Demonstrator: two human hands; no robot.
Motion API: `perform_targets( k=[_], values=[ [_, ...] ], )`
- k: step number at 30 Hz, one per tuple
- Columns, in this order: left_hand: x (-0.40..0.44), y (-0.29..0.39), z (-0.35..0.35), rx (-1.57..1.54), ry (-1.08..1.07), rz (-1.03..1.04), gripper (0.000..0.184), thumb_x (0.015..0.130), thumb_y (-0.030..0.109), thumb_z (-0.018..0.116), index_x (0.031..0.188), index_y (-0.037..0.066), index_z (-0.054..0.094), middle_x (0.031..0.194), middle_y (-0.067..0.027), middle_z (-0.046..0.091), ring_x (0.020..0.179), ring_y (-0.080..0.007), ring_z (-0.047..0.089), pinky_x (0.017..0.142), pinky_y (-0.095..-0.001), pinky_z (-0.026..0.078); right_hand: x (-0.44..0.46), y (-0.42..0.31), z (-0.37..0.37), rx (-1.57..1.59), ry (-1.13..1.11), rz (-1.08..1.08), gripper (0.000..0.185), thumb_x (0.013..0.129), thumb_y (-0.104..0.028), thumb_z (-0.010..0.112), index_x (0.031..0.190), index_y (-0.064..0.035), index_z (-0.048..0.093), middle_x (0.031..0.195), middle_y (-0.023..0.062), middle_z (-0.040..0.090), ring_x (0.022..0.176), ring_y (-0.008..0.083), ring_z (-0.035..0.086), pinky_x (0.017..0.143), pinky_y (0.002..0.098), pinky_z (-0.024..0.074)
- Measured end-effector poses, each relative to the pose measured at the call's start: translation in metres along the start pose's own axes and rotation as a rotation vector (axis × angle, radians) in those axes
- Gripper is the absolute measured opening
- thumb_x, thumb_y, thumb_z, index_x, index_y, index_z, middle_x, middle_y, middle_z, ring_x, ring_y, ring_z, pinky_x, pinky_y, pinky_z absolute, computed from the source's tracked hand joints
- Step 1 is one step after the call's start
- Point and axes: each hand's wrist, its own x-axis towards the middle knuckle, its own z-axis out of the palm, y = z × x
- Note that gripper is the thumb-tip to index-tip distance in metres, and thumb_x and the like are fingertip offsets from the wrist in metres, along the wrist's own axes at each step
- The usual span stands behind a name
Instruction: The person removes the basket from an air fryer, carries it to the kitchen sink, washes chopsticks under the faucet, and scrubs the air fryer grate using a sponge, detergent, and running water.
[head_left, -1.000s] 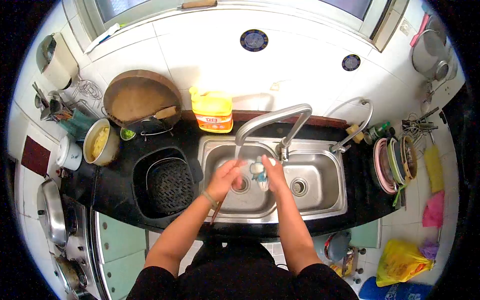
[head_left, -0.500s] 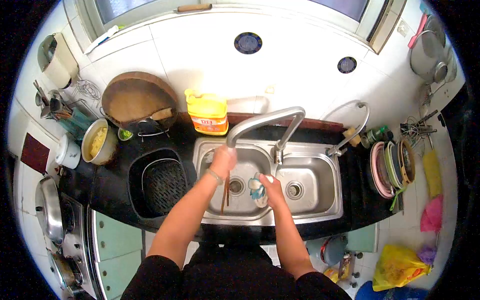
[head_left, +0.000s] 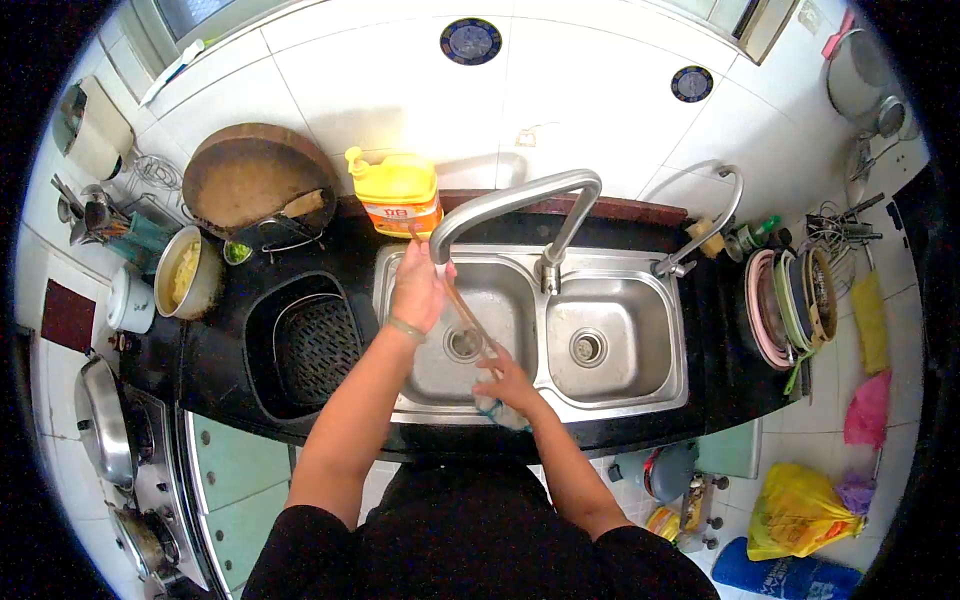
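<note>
My left hand (head_left: 418, 290) is closed on brown chopsticks (head_left: 466, 312), beside the mouth of the curved faucet (head_left: 520, 195). The sticks slant down to the right, over the left basin of the steel sink (head_left: 612, 398). At their lower end my right hand (head_left: 510, 382) has its fingers closed round them, with a white and blue cloth (head_left: 500, 413) bunched beneath its palm near the sink's front edge. How many sticks there are is hard to tell.
Left of the sink sits a black basket (head_left: 262, 345), with a yellow jug (head_left: 398, 192) behind it. A pot (head_left: 205, 280) and a round wooden board (head_left: 250, 185) stand farther left. Plates (head_left: 765, 310) lean at the right, near a smaller faucet (head_left: 735, 215).
My left hand has moved up and left, tilting the chopsticks. My right hand has come down and left with the cloth and now meets them. The view has shifted a little.
</note>
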Motion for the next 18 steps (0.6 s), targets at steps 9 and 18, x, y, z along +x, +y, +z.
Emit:
perform_targets(
  k=[9,18],
  values=[
    [-0.021,-0.010,-0.032,0.382,-0.297,-0.325,0.017,0.088,0.019,0.049,0.095,0.004,0.050,0.092,-0.0093,0.057,0.094,-0.0210,0.057,0.082,-0.0381,0.048,0.030,0.035,-0.023,0.017,0.085,0.148,0.026,0.069,-0.012,0.072,0.091,-0.0040,0.061,0.090,0.0050,0.060,0.084,0.0160,0.055,0.073,0.0286,0.0444],
    [0.006,0.002,-0.043,1.145,-0.363,-0.038,0.013,0.083,0.015,0.056,0.082,0.002,0.058,0.080,-0.0059,0.061,0.074,-0.0131,0.058,0.067,-0.0276,0.048,0.041,0.083,-0.032,-0.252,0.284,0.274,0.034,0.067,-0.010,0.067,0.099,-0.0034,0.058,0.082,0.0054,0.059,0.075,0.0151,0.055,0.069,0.0272,0.0447]
  ],
)
